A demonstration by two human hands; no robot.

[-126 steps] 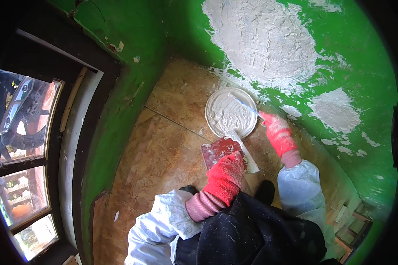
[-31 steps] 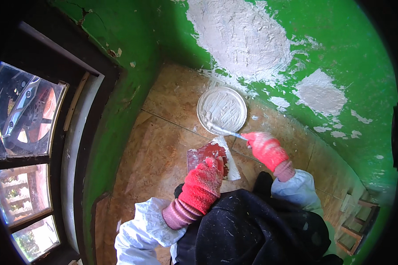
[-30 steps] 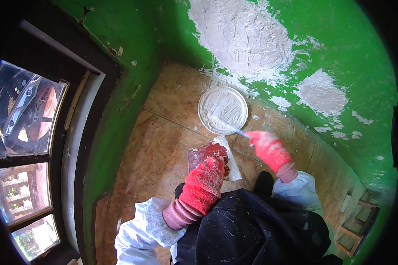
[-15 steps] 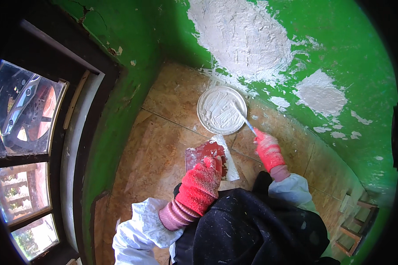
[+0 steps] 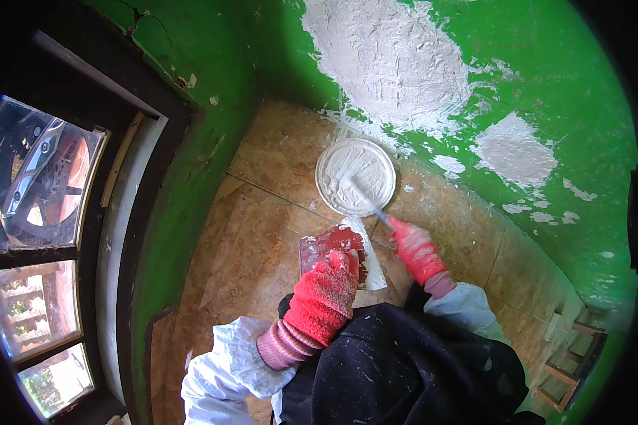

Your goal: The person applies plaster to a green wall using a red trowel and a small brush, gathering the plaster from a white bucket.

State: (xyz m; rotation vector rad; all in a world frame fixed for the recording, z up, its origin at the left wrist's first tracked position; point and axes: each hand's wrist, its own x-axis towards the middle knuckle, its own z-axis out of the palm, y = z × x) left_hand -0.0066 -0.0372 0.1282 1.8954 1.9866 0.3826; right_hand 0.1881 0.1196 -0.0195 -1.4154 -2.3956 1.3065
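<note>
My left hand [image 5: 324, 297], in a red dusty work glove, grips a dark red, flat plastering trowel [image 5: 317, 245]. White plaster coats the trowel's right edge. My right hand [image 5: 416, 251], gloved the same way, is closed round the handle of a thin spatula [image 5: 380, 214]. Its blade, slightly blurred, reaches into a round white tub [image 5: 319, 185] of white plaster [image 5: 340, 166] and touches the plaster's surface. The tub stands on the floor just beyond the trowel, close to the wall.
Ahead and right, a green wall [image 5: 574, 92] carries a large white plaster patch [image 5: 390, 71] and a smaller patch [image 5: 516, 150]. A dark-framed window [image 5: 32, 184] lies on the left. Brown tiles [image 5: 227, 234] cover the floor. A small wooden frame [image 5: 571, 368] is at lower right.
My right hand has moved left and a little nearer, drawing the spatula's blade from the tub's right side toward its middle. The trowel in my left hand has barely shifted.
</note>
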